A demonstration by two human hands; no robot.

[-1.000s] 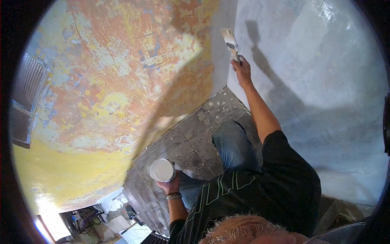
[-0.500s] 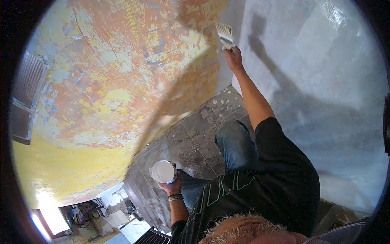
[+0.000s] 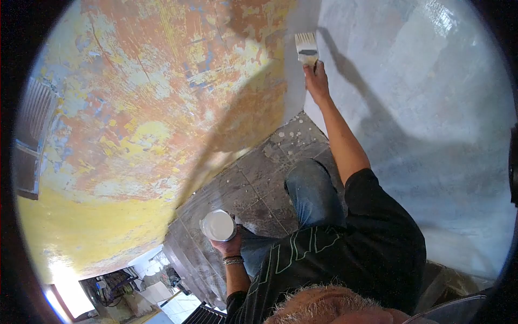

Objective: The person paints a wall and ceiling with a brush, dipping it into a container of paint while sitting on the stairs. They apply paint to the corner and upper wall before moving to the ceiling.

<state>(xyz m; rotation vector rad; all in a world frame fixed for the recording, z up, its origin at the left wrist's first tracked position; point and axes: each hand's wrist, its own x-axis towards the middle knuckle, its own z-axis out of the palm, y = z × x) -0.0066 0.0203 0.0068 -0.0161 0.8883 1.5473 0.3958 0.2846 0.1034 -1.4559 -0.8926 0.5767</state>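
- Peeling orange-yellow wall [image 3: 162, 108] meets the glossy grey wall [image 3: 431, 108] at the corner. The brush works right on that seam, so a stray stroke could smear onto the flaking side & pull chips loose.
- Tiled floor [image 3: 259, 173] is spotted w/ white. More drips would prob make it slick underfoot.
- Paint can [image 3: 218, 225], white inside, sits low by the jeans [image 3: 307, 189] in the left hand [image 3: 229, 247], fingers curled round it from below. Eyes are up high, so a tilt could go unnoticed = spill.
- Brush [image 3: 307, 48] is up at the corner, bristles on the wall, right hand [image 3: 317, 81] closed tight on the handle. Arm is at full stretch, so paint may run down onto the fingers & the grip may slip.
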